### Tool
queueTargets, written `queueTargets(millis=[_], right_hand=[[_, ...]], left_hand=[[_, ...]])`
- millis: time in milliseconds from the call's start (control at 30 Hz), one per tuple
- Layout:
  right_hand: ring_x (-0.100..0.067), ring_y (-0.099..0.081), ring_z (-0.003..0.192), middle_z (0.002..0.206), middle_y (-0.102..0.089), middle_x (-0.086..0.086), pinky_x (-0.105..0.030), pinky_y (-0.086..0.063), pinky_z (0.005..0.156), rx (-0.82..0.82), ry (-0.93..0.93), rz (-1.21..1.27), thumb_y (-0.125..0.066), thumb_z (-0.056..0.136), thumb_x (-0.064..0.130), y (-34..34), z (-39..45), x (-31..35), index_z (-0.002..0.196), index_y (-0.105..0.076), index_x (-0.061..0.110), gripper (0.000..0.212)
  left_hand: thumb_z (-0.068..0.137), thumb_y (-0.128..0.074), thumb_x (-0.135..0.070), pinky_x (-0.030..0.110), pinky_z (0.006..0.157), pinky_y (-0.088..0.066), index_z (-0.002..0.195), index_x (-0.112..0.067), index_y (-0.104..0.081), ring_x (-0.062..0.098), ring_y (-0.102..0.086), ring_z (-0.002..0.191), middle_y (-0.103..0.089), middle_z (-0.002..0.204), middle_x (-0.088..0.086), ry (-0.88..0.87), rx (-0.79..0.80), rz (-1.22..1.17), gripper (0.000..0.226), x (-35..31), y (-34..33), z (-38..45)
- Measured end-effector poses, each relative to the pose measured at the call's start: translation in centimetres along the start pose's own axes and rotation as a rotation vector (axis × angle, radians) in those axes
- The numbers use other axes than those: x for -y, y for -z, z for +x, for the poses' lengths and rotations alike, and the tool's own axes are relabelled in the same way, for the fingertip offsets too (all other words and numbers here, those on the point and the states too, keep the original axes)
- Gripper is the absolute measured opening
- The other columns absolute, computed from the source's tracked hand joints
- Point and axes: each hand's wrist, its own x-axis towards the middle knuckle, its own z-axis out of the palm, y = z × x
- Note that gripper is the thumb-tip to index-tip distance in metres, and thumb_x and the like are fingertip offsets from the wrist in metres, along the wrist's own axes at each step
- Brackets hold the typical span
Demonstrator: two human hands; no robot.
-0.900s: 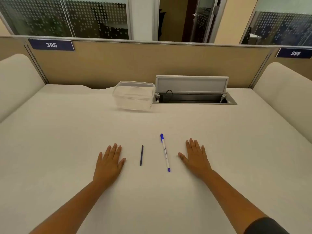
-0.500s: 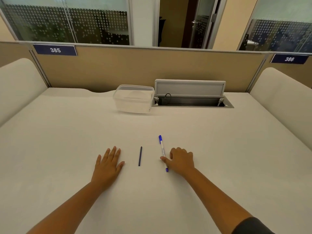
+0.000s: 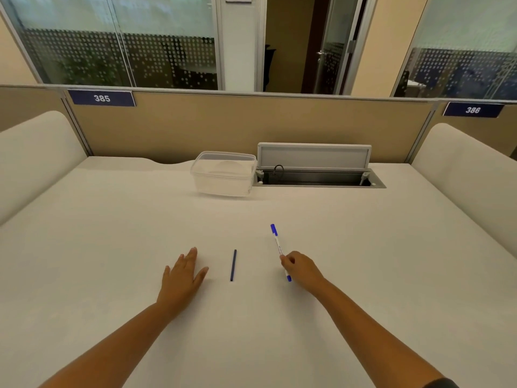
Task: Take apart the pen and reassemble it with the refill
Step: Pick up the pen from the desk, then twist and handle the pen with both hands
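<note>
A white pen [image 3: 277, 242] with a blue cap and blue end plug points away from me on the white desk [image 3: 112, 233]. My right hand [image 3: 300, 268] has its fingers curled around the pen's lower half, near the plug end. A thin dark blue refill [image 3: 233, 265] lies alone on the desk between my hands, pointing away from me. My left hand [image 3: 183, 277] rests flat on the desk to the left of the refill, fingers apart, holding nothing.
A clear plastic box [image 3: 223, 173] stands at the back of the desk. Beside it on the right is an open cable hatch [image 3: 319, 177] with its lid raised. Padded dividers rise at both sides, a tan partition at the back.
My right hand slid left from lying flat on the desk and closed its fingers on the pen. The left hand and the refill stayed where they were.
</note>
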Motion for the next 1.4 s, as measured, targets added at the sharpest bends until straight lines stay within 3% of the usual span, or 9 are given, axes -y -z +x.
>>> queueTargets(millis=[300,433,533,600,800,933,1133,1267,1400], right_hand=[[-0.007,-0.048,0.062,0.083,-0.056,0.0,-0.019,-0.04,0.06,0.104,0.048,0.289,-0.033,0.098,0.034,-0.1,-1.4,3.5,0.086,-0.05,0.015,0.028],[-0.009,-0.052,0.066,0.081,-0.054,0.003,-0.021,-0.045,0.064,0.132,0.023,0.382,-0.03,0.098,0.038,0.0,-1.7,5.4,0.094,-0.051,0.015,0.032],[-0.009,-0.054,0.066,0.08,-0.055,0.004,-0.02,-0.046,0.064,0.176,0.023,0.438,-0.029,0.097,0.043,0.1,-2.1,6.2,0.094,-0.052,0.015,0.036],[-0.01,-0.055,0.067,0.083,-0.057,0.002,-0.019,-0.047,0.063,0.213,0.038,0.468,-0.029,0.096,0.047,0.1,-2.5,6.6,0.094,-0.052,0.016,0.038],[-0.012,-0.059,0.069,0.087,-0.06,0.002,-0.024,-0.05,0.07,0.365,0.051,0.586,-0.033,0.094,0.049,0.3,-3.4,6.4,0.093,-0.059,0.021,0.038],[-0.012,-0.057,0.068,0.083,-0.06,-0.002,-0.025,-0.05,0.068,0.559,-0.004,0.822,-0.038,0.096,0.036,0.6,-3.9,5.7,0.09,-0.062,0.017,0.031],[-0.011,-0.056,0.069,0.081,-0.062,0.0,-0.026,-0.05,0.067,0.825,0.03,1.113,-0.046,0.092,0.037,1.2,-4.8,4.9,0.089,-0.065,0.017,0.028],[-0.009,-0.048,0.059,0.068,-0.056,0.002,-0.021,-0.044,0.06,0.8,0.046,1.028,-0.041,0.094,0.04,0.9,-4.9,5.1,0.073,-0.059,0.019,0.034],[-0.007,-0.04,0.052,0.061,-0.05,0.006,-0.018,-0.039,0.055,0.621,0.02,0.733,-0.033,0.096,0.042,0.5,-4.6,4.9,0.066,-0.051,0.021,0.04]], left_hand=[[0.096,-0.035,-0.036,0.032,0.115,-0.012,0.146,-0.013,-0.014,0.019,-0.013,0.143,-0.01,0.156,0.004,-0.05,-0.15,-0.451,0.059,-9.8,2.2,0.7],[0.097,-0.036,-0.029,0.04,0.112,-0.026,0.141,-0.005,-0.029,0.028,-0.034,0.134,-0.032,0.149,0.013,0.171,0.045,-0.922,0.051,-13.6,3.5,0.8],[0.096,-0.039,-0.011,0.039,0.101,-0.04,0.126,0.004,-0.043,0.035,-0.048,0.123,-0.048,0.135,0.021,0.194,0.164,-1.273,0.034,-15.3,4.6,0.9],[0.096,-0.04,-0.013,0.035,0.09,-0.047,0.112,0.002,-0.051,0.031,-0.059,0.109,-0.058,0.121,0.017,0.209,0.17,-1.289,0.025,-16.1,5.2,1.0],[0.095,-0.043,-0.013,0.03,0.08,-0.054,0.111,0.0,-0.057,0.021,-0.066,0.085,-0.064,0.109,0.019,0.101,0.157,-1.367,0.025,-15.4,5.7,1.7],[0.094,-0.043,-0.011,0.025,0.064,-0.058,0.095,-0.004,-0.059,0.02,-0.068,0.08,-0.066,0.099,0.015,0.143,0.189,-1.513,0.017,-15.1,6.2,2.0],[0.095,-0.041,-0.008,0.031,0.061,-0.06,0.097,-0.002,-0.054,0.024,-0.072,0.075,-0.068,0.093,0.016,0.173,0.324,-1.674,0.014,-14.9,6.8,1.8],[0.094,-0.043,-0.009,0.03,0.062,-0.059,0.093,-0.005,-0.054,0.024,-0.071,0.077,-0.067,0.096,0.017,0.158,0.296,-1.598,0.012,-15.1,7.0,1.9],[0.095,-0.041,-0.011,0.033,0.067,-0.057,0.089,-0.01,-0.047,0.027,-0.066,0.084,-0.064,0.1,0.018,0.173,0.227,-1.436,0.01,-15.1,6.8,2.0]])
